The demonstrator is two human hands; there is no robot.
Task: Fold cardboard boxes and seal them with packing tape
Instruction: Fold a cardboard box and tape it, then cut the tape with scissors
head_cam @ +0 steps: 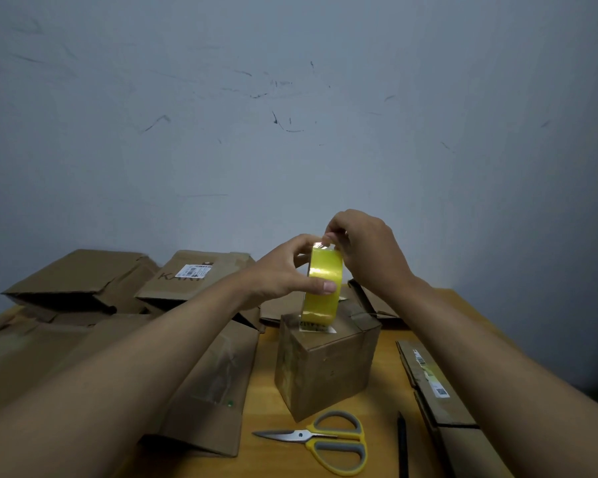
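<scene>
A small folded cardboard box point(328, 367) stands upright on the yellow table point(387, 401), its top flaps closed. Just above it I hold a yellow roll of packing tape point(321, 294) on edge. My left hand point(283, 270) grips the roll from the left, thumb across its face. My right hand point(363, 250) pinches at the top of the roll, where the tape end lies. The roll's lower edge is near or on the box top.
Several flattened cardboard boxes point(83, 281) are piled at the left and back. Another flat box point(435, 384) lies at the right. Yellow-and-grey scissors point(328, 439) and a dark pen point(403, 443) lie near the front edge. A grey wall stands behind.
</scene>
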